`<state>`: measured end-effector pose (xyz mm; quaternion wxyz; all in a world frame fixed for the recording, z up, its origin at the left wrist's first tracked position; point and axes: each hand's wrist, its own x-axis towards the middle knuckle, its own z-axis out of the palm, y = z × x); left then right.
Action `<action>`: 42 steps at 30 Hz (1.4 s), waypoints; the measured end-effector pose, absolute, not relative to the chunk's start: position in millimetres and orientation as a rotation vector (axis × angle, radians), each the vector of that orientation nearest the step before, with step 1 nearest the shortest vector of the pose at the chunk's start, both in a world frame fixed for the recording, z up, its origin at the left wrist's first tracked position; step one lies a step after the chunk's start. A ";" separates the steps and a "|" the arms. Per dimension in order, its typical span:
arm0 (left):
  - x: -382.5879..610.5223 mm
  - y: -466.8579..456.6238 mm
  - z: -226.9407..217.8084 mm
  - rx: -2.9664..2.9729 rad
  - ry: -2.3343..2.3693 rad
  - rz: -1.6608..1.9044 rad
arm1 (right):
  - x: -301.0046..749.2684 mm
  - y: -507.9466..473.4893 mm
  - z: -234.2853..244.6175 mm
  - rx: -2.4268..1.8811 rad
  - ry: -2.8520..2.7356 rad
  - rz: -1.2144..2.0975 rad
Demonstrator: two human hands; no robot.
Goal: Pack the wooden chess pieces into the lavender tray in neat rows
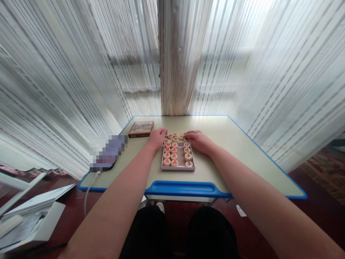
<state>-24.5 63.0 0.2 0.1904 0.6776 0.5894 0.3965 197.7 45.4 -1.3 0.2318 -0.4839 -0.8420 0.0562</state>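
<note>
A shallow grey tray [178, 168] lies on the desk in front of me, holding rows of round wooden Chinese chess pieces [170, 153] with red and black characters. More loose pieces [175, 136] lie just beyond the tray. My left hand [157, 138] rests at the tray's far left corner, fingers curled over the loose pieces. My right hand [198, 140] sits at the tray's far right corner, fingertips pinched together at a loose piece. What either hand grips is too small to make out.
A brown box lid [141, 129] lies at the desk's back left. A blurred phone [107, 153] with a cable [88, 190] sits at the left edge. The desk [242, 151] has a blue rim and a blue front groove [183, 188]. Striped curtains hang behind. An open white box [29, 219] lies on the floor, left.
</note>
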 end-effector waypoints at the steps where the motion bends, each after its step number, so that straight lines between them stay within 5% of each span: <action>1: -26.3 62.9 -0.5 1.916 1.644 1.150 | 198.3 45.0 -1.1 -1.337 -2.290 0.140; 20: -35.5 66.2 -6.2 2.084 1.651 0.915 | 197.0 44.1 0.7 -1.441 -2.249 0.206; 31: -28.5 52.8 8.2 2.197 1.672 1.362 | 199.4 46.0 3.1 -1.637 -1.972 0.258; 42: -6.7 35.8 13.9 2.180 1.374 1.493 | 190.9 28.5 29.1 -1.229 -1.274 0.735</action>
